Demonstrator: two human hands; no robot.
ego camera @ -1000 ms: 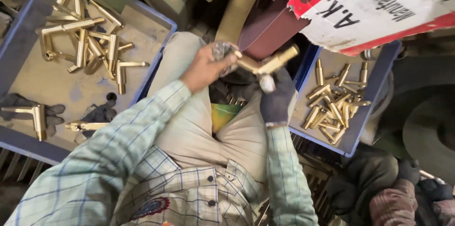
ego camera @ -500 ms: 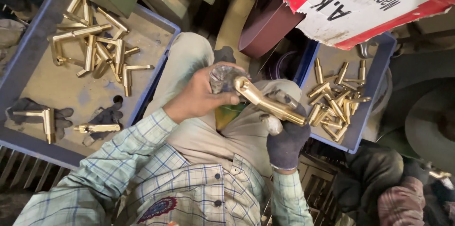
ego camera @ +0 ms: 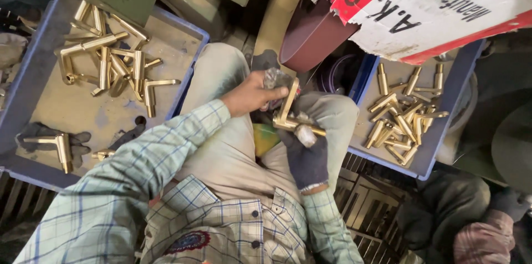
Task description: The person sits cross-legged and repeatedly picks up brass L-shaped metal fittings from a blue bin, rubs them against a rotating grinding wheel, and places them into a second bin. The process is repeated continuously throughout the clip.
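- the brass fitting (ego camera: 291, 115) is held over the person's lap, between the knees. it is l-shaped: its long arm runs up and a little to the right toward the top of the view, and its short arm points right, ending near the gloved fingers.
- left hand (ego camera: 252, 96), bare, is closed around a crumpled grey cloth (ego camera: 275, 80) pressed against the upper end of the fitting.
- right hand (ego camera: 306, 150), in a dark glove, grips the fitting at its bend, fingers curled shut.
- left blue tray (ego camera: 33, 64) holds a loose heap of brass pieces (ego camera: 108, 62), roughly a dozen, plus two lying apart near its lower edge.
- right blue tray (ego camera: 426, 159) holds a second pile of brass pieces (ego camera: 404, 117), too tangled to count exactly.
- one fitting is in hand.
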